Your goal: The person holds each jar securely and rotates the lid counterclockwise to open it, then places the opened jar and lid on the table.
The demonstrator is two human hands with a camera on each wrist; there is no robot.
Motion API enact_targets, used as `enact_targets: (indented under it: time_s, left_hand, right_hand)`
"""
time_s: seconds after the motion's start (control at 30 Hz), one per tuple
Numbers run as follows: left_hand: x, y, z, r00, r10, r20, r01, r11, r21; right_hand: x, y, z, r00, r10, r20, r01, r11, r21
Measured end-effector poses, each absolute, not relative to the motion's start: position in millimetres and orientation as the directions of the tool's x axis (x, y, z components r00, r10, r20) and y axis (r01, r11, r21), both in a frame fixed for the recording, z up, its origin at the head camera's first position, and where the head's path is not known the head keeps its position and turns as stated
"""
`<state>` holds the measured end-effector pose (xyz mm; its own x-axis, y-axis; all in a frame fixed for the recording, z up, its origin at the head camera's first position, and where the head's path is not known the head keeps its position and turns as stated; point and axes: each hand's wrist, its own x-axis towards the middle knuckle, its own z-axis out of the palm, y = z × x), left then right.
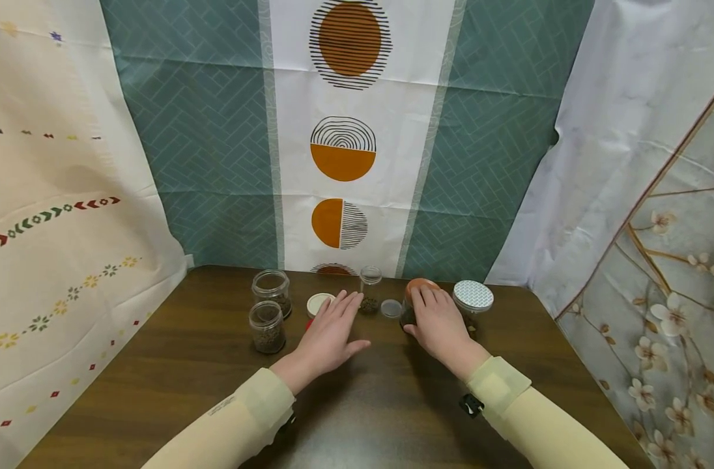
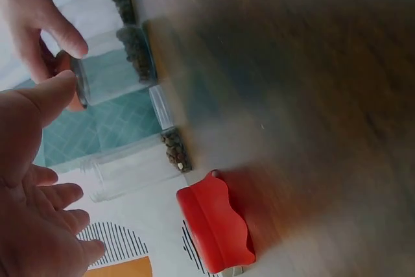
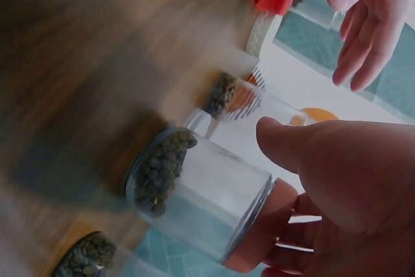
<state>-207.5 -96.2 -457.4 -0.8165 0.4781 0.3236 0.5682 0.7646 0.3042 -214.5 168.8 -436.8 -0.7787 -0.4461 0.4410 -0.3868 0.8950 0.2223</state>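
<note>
The fingers of my right hand (image 1: pixel 442 326) curl over the orange lid (image 1: pixel 421 284) of an upright glass jar (image 3: pixel 207 192) partly filled with dark pellets. In the right wrist view the thumb is held out beside the jar, while the fingers are behind the lid (image 3: pixel 264 228). My left hand (image 1: pixel 328 339) is open with nothing held, fingers extended and thumb apart. It is close to a white-topped lid (image 1: pixel 318 304) and a red wavy-edged thing (image 2: pixel 214 225). Between the hands stand a small clear jar (image 1: pixel 369 299) with brown bits and a flat clear disc (image 1: pixel 391 308).
Two open clear jars (image 1: pixel 270 284) (image 1: pixel 267 329) with dark contents stand at the left. A jar with a patterned white lid (image 1: pixel 473 295) stands right of my right hand. Behind the brown table (image 1: pixel 216 384) hangs patterned cloth (image 1: pixel 216 130).
</note>
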Motion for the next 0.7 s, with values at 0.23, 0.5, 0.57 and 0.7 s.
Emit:
enact_targets:
  time_s: [0.23, 0.5, 0.57, 0.7]
  left_hand:
    - [-199, -100, -457, -0.821, 0.483, 0.302, 0.568, 0.741, 0.358]
    - [-191, -104, -458, -0.816, 0.506, 0.28, 0.578, 0.728, 0.369]
    - [-189, -105, -458, -0.815, 0.512, 0.273, 0.58, 0.722, 0.378]
    - [-186, -107, -459, -0.814, 0.517, 0.265, 0.581, 0.715, 0.389]
  right_hand:
    - [-201, 167, -440, -0.771, -0.457, 0.443, -0.423, 0.888, 0.18]
    - [-185, 168, -441, -0.77, -0.481, 0.42, -0.444, 0.876, 0.189]
    - [-180, 168, -441, -0.775, -0.482, 0.41, -0.443, 0.876, 0.192]
    - [-171, 167, -441, -0.77, -0.491, 0.408, -0.455, 0.87, 0.189]
